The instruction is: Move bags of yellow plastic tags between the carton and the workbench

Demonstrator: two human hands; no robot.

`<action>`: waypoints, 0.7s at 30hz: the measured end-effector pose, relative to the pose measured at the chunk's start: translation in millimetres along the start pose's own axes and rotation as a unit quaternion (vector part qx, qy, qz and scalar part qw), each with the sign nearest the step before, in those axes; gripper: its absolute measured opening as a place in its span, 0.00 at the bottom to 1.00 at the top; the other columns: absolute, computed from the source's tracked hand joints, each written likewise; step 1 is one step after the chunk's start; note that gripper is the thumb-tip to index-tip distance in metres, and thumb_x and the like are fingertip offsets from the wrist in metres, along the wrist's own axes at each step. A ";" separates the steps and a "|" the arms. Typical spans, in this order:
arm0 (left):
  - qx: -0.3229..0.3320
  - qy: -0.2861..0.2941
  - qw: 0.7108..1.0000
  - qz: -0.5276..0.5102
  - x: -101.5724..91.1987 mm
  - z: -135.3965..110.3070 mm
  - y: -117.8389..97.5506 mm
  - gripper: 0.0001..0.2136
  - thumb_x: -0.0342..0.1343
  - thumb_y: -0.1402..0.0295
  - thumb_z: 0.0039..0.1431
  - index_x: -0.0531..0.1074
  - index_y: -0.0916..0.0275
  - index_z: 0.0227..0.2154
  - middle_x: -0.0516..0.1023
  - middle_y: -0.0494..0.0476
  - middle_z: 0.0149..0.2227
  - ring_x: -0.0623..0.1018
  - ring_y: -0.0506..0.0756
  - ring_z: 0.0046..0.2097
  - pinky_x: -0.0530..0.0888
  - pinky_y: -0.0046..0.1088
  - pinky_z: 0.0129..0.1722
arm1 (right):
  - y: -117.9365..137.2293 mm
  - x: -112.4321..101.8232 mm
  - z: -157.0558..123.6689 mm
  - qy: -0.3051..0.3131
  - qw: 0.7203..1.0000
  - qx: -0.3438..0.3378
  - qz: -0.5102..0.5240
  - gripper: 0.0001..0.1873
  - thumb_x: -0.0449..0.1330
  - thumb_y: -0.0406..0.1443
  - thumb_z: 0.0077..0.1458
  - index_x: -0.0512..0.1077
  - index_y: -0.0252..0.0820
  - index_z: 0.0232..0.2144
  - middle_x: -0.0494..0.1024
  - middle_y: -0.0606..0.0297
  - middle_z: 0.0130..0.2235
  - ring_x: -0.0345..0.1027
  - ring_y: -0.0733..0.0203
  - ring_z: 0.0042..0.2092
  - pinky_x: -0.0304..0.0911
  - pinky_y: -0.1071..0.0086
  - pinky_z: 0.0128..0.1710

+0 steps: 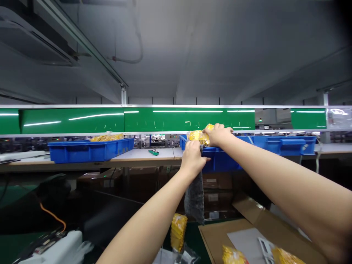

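Both my arms reach forward to the edge of a blue bin (224, 159) on the shelf. My left hand (193, 158) is closed, its fingers curled by a bundle of yellow packets (195, 135). From that hand a grey, see-through plastic bag (194, 200) hangs down below the shelf. My right hand (218, 134) grips the right end of the yellow packets, its fingers bent over them at the bin's rim. The exact grip of the left fingers is partly hidden.
Another blue bin (88, 151) with yellow packets stands left on the shelf (137, 154), near a green-handled tool (153, 152). Below are a yellow bundle (178, 231), an open cardboard box (214, 238) holding more bundles, and a white device (59, 249).
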State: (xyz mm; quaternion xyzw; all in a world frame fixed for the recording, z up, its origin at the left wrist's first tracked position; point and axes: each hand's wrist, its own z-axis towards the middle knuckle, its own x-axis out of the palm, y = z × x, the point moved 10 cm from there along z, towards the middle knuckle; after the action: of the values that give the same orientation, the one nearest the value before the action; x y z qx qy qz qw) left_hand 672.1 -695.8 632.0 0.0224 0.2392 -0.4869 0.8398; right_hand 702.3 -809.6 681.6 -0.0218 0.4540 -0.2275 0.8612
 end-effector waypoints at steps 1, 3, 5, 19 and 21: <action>0.003 0.002 1.000 0.002 0.3 -0.5 -0.8 0.21 0.68 0.67 0.36 0.60 0.64 0.27 0.67 0.57 0.36 0.66 0.58 0.42 0.67 0.34 0.39 | 0.5 -0.5 0.4 -0.014 1.000 -0.001 0.001 0.30 0.59 0.44 0.48 0.59 0.51 0.54 0.59 0.44 0.47 0.55 0.36 0.48 0.56 0.43 0.36; 0.006 0.003 1.000 0.004 -0.2 -0.7 -1.7 0.21 0.68 0.66 0.36 0.60 0.64 0.27 0.67 0.57 0.36 0.66 0.58 0.42 0.67 0.34 0.39 | 3.6 -5.4 0.3 -0.056 0.998 -0.022 -0.001 0.28 0.59 0.43 0.47 0.61 0.48 0.51 0.61 0.46 0.44 0.56 0.40 0.46 0.56 0.46 0.38; 0.014 0.006 1.000 0.003 -1.1 1.1 -3.3 0.20 0.68 0.66 0.37 0.61 0.65 0.29 0.68 0.58 0.36 0.66 0.58 0.43 0.67 0.34 0.41 | 6.7 -11.9 -0.9 -0.090 0.994 -0.061 -0.007 0.30 0.60 0.44 0.44 0.62 0.47 0.50 0.62 0.49 0.42 0.56 0.43 0.45 0.54 0.49 0.40; 0.022 0.027 0.998 0.053 -5.0 26.3 -8.1 0.20 0.66 0.64 0.39 0.59 0.63 0.26 0.65 0.53 0.31 0.67 0.56 0.38 0.65 0.30 0.39 | -101.5 -157.8 -208.2 -0.444 0.892 -0.057 0.054 0.29 0.59 0.48 0.48 0.62 0.43 0.50 0.59 0.54 0.47 0.52 0.42 0.52 0.50 0.48 0.49; 0.003 0.033 0.997 0.069 -6.3 28.7 -7.1 0.20 0.66 0.63 0.39 0.57 0.63 0.26 0.63 0.52 0.29 0.67 0.56 0.37 0.65 0.30 0.38 | -119.8 -134.5 -261.8 -0.395 0.910 -0.062 0.107 0.25 0.54 0.50 0.50 0.64 0.45 0.48 0.61 0.55 0.46 0.54 0.44 0.52 0.51 0.49 0.51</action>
State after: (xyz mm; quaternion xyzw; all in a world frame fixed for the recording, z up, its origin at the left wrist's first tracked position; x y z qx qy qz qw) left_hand 674.5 -702.2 661.5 0.0575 0.2632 -0.4279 0.8628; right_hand 385.4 -817.3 661.0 -0.1142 0.0896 -0.0779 0.9863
